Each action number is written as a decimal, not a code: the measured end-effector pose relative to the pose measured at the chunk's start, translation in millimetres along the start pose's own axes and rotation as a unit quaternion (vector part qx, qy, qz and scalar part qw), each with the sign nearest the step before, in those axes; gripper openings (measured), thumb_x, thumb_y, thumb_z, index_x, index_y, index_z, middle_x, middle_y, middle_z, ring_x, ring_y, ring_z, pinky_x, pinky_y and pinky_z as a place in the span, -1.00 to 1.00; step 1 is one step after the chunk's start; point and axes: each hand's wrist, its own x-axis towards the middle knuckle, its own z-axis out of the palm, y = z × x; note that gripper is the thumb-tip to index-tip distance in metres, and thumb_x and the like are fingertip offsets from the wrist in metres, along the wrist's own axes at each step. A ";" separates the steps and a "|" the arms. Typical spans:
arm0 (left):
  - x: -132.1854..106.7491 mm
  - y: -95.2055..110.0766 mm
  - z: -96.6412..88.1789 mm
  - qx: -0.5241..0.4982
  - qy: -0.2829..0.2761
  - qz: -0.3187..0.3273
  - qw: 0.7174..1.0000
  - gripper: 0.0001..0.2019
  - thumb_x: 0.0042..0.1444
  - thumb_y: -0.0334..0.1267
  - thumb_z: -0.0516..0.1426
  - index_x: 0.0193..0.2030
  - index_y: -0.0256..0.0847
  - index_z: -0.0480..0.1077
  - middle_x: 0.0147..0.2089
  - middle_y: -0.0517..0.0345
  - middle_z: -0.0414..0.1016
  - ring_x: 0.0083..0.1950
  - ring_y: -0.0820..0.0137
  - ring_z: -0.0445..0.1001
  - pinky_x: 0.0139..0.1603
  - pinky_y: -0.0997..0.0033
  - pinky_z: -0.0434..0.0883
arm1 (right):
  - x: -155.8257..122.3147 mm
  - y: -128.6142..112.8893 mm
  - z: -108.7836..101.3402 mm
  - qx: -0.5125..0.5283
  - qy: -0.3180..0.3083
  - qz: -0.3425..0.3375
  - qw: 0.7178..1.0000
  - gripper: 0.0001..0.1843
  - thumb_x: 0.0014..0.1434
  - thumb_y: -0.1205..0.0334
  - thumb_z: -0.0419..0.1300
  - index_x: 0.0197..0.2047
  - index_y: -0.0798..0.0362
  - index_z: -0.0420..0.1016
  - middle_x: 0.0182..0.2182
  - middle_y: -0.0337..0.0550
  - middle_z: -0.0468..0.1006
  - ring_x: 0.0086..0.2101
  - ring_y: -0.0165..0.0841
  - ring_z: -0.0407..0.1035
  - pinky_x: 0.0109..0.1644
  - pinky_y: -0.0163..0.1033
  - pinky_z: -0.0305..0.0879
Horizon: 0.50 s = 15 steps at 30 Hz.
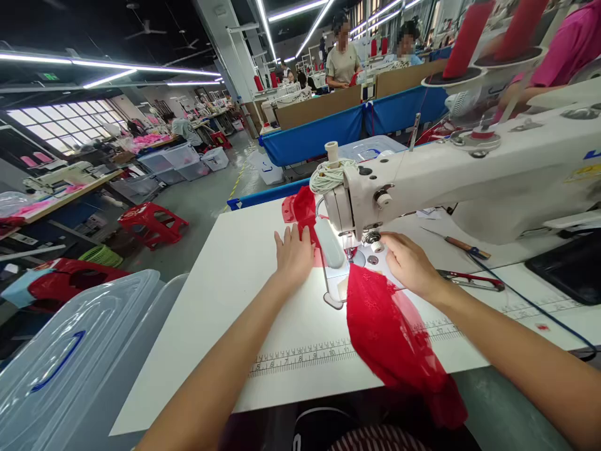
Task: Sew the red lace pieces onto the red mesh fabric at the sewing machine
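Left hand (295,255) in the head view palm down at mid-frame, fingers spread over the edge of a bunched piece of partly sheer red fabric (307,205), seemingly steadying rather than grasping. Right hand (414,266) with fingers curled, right of centre, fingertips just beside the round metal tension knob (374,242) on the white metal sewing machine (498,169); cannot tell whether grasping knob, thread or nothing.

Right of centre, below the needle, a red lace piece with a sheer layer (375,313), upper corner close to the small metal presser foot (350,254), lower end drooping over the near edge of the white counter with a printed ruler scale (201,332). Cannot tell whether caught under the foot, nor whether joined to the bunched fabric beyond.

Judging by this layout, sewing probably partway along: cloth on both sides of the needle, but no completed seam discernible. Near piece lying loose, so likely some stitching left; cannot tell how much already done. Perhaps at a pause, with no guiding touch on the near lace.

Farther right, lying out of use, a pointed tool with a wooden handle (467,247) and red-handled metal snips (474,280). Upper right, tall red thread cones (468,39).
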 end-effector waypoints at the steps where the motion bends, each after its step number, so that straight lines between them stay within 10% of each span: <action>1: -13.9 3.8 -1.9 0.008 0.003 -0.011 1.000 -0.67 0.17 -0.44 0.02 0.07 -0.25 0.36 0.13 -0.23 0.38 0.27 -0.10 0.25 0.23 -0.11 0.16 | -0.4 -0.2 -0.5 0.006 0.001 0.006 1.000 -0.67 0.10 0.54 -0.08 -0.19 0.01 0.37 -0.19 -0.03 0.56 -0.16 -0.21 0.45 -0.14 -0.17 0.38; 7: -101.9 40.4 1.1 -0.075 -0.099 -0.017 0.992 -0.87 0.21 -0.24 0.09 -0.36 -0.17 0.34 -0.23 0.11 0.41 -0.17 0.26 0.39 -0.14 0.26 0.29 | -1.3 -28.9 -22.4 0.058 -0.039 -0.014 0.997 -0.77 0.19 0.43 -0.06 -0.31 -0.02 0.36 -0.36 -0.15 0.54 -0.34 -0.30 0.46 -0.28 -0.25 0.36; 11: -132.4 59.4 9.4 -0.185 -0.110 -0.020 0.976 -0.84 0.12 -0.27 0.18 -0.40 -0.19 0.26 -0.25 0.14 0.38 -0.22 0.31 0.33 -0.19 0.30 0.24 | -31.3 -80.8 -46.5 0.092 -0.223 -0.074 0.968 -0.80 0.28 0.32 -0.04 -0.34 -0.01 0.35 -0.44 -0.19 0.48 -0.47 -0.34 0.40 -0.43 -0.26 0.34; 15: -137.0 75.6 15.6 -0.428 -0.122 -0.075 0.892 -0.80 0.19 -0.28 0.09 -0.43 -0.17 0.16 -0.48 0.29 0.28 -0.44 0.45 0.23 -0.40 0.42 0.17 | -86.2 -104.8 -49.4 0.048 -0.154 -0.047 0.986 -0.74 0.22 0.24 0.05 -0.04 0.12 0.37 -0.24 0.05 0.59 -0.35 -0.20 0.52 -0.45 -0.21 0.43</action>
